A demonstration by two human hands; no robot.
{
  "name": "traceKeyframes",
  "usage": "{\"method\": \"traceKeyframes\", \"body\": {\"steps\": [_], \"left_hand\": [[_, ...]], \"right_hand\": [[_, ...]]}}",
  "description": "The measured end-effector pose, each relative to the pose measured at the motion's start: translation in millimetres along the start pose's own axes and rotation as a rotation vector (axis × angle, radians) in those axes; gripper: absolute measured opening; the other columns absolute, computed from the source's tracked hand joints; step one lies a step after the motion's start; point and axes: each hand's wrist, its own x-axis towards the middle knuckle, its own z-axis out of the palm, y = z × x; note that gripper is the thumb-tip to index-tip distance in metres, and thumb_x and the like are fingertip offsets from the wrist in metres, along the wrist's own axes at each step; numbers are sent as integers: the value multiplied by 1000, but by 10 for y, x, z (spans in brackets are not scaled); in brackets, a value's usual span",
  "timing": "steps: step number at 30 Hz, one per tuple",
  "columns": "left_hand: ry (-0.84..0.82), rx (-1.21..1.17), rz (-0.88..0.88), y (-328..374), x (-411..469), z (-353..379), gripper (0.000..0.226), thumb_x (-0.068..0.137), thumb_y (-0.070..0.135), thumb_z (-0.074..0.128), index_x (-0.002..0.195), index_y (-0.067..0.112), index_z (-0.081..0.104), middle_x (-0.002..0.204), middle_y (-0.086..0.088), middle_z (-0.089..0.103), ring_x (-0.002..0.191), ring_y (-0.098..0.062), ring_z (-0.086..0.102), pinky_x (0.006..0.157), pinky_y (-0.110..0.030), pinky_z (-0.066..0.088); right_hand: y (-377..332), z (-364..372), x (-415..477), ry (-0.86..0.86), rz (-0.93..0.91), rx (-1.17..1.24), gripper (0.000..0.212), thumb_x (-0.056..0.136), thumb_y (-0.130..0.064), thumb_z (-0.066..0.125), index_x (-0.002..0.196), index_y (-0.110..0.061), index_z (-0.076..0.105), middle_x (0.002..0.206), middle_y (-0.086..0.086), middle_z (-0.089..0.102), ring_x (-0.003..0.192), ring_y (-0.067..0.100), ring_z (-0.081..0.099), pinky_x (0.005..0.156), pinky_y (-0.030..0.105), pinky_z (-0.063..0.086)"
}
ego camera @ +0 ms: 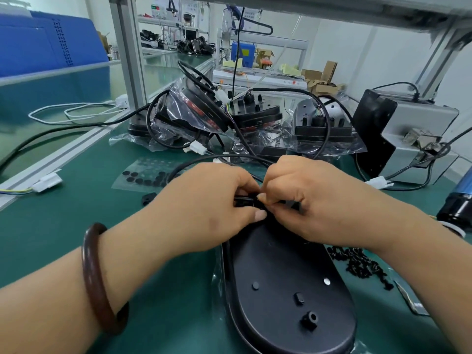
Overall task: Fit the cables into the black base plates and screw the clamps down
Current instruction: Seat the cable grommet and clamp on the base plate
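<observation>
Probably the cable [194,162] being fitted: a black bit [249,199] is pinched by left hand [204,200] and right hand [319,205] together over the base plate [281,277]; seating needed next.

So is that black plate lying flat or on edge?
Flat: the black plate lies on the green mat, studded face up; left hand and right hand cover its far end.

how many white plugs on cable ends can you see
4 white plugs: one at the table's left edge, one in front of the bagged pile, one on top of it, one by the grey box. More may be hidden in the pile.
</observation>
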Motion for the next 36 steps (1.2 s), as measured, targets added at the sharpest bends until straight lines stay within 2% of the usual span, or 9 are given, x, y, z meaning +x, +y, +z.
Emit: {"method": "traceKeyframes", "body": {"steps": [2,5,8,12,16,19,26,31,36], "left_hand": [[61,-32,-30,8,5,55,26,71,49,71,94,39,64,86,20,66,87,-1,60,80,-29,50],[105,-125,-75,3,0,90,31,67,46,77,93,34,67,80,19,66,81,7,59,78,-18,48],[79,-202,-91,9,6,80,22,66,39,80,84,32,71,79,17,71,78,7,63,79,-19,51],[10,-336,-86,8,37,49,16,68,26,82,78,32,72,74,19,71,71,10,63,70,-8,46],[7,-342,-65,-17,40,42,15,69,28,81,80,32,73,75,20,70,71,9,62,69,-9,47],[-6,-387,-44,-24,32,34,15,70,25,81,78,34,73,73,23,68,69,8,60,64,-5,41],[31,-394,-34,-42,3,56,17,69,29,82,81,37,73,78,24,68,76,8,60,69,-4,40],[21,-404,-43,-60,-27,51,31,68,37,81,95,41,67,91,23,69,87,13,60,82,-6,44],[93,-257,-13,-46,-23,59,23,66,43,81,85,40,70,82,22,65,83,10,57,77,-10,44]], "right_hand": [[-9,-10,-10,-3,8,24,16,82,-4,67,67,-6,63,74,5,60,73,23,51,67,33,42],[-13,-23,-23,-21,21,32,16,82,-4,67,67,-7,63,76,5,61,75,23,52,69,35,44],[-16,-32,-26,-38,24,22,17,84,-5,67,67,-8,64,78,5,61,75,24,53,70,34,43],[-17,-53,-49,-40,47,42,16,86,-9,67,70,-8,67,81,5,64,76,25,55,70,29,42],[-6,-55,-58,-22,81,76,23,91,-16,63,70,-6,68,83,4,64,76,23,56,70,24,40],[-1,-55,-61,-14,96,96,26,92,-18,62,69,-8,68,83,2,64,77,21,56,70,25,43],[-8,-66,-65,-20,116,112,27,93,-22,60,71,-11,69,86,-1,63,81,17,56,72,24,43],[-36,-56,-60,-28,122,107,25,93,-21,59,72,-11,68,86,-2,62,80,17,53,72,26,43],[-41,-54,-47,-55,123,115,23,93,-18,59,72,-12,66,88,-1,62,82,18,51,74,26,42]]}}
